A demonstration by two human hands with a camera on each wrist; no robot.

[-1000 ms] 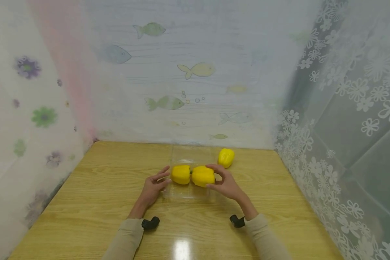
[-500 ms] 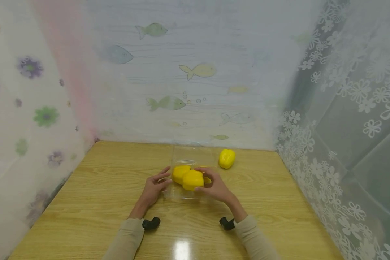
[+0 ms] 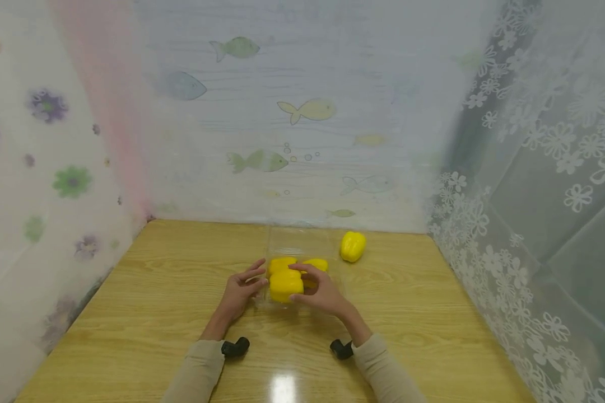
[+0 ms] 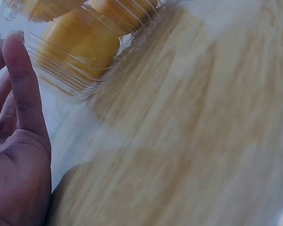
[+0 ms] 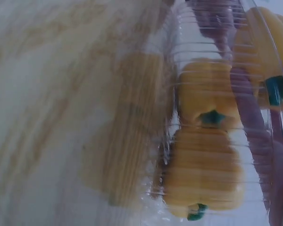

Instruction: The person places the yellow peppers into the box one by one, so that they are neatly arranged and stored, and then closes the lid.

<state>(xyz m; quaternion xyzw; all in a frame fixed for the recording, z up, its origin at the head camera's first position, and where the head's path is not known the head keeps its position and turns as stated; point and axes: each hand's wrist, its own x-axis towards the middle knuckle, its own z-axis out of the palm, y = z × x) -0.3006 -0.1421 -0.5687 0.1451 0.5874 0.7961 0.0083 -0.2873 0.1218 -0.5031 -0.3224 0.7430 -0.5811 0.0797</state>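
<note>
My right hand (image 3: 320,291) grips a yellow bell pepper (image 3: 285,286) between thumb and fingers, over the front left of a clear plastic clamshell container (image 3: 327,302). Behind it in the container sit two more yellow bell peppers, one at the left (image 3: 282,262) and one at the right (image 3: 316,263), partly hidden. In the right wrist view the two show through the ribbed wall, and the held one, with its green stem, is higher at the right. My left hand (image 3: 238,290) rests its straight fingertips at the container's left rim, seen also in the left wrist view.
Another yellow bell pepper (image 3: 353,247) lies on the wooden table (image 3: 181,291), right of the container. The container's clear lid (image 3: 302,240) stands opened at the back. A wall covering with fish prints (image 3: 302,112) rises behind the table, with patterned sheets at both sides.
My right hand has carried its bell pepper left and toward me, from the container's right side to its front left, uncovering the pepper at the right. The left hand stays at the rim.
</note>
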